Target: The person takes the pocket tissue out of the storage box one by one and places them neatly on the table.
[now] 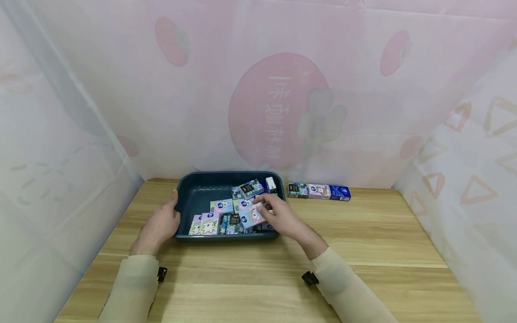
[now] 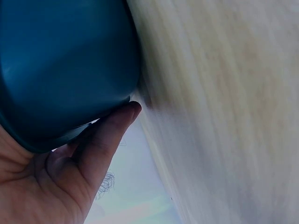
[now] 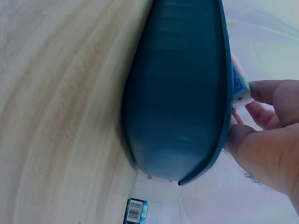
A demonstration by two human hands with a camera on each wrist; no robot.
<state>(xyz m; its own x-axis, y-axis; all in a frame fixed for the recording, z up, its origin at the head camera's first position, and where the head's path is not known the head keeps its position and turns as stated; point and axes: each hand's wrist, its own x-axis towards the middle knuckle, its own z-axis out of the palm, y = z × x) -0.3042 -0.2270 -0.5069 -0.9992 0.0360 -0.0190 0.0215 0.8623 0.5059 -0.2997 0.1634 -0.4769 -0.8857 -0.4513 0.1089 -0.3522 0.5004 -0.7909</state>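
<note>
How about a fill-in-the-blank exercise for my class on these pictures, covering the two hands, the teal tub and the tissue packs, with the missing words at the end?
1. The ____ hand grips the teal tub, while the other hand pinches a tissue pack.
2. Outside the tub, the row of packs numbers ____.
3. In the head view, that row lies to the ____ of the tub.
4. Its end pack, farthest from the tub, is mainly ____.

Missing words: left; three; right; blue.

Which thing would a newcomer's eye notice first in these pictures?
Probably the large red print on the pale backdrop. Next, the teal tray of small packs on the table below: the right hand pinches one pack over it, the left hand touches its left end.
</note>
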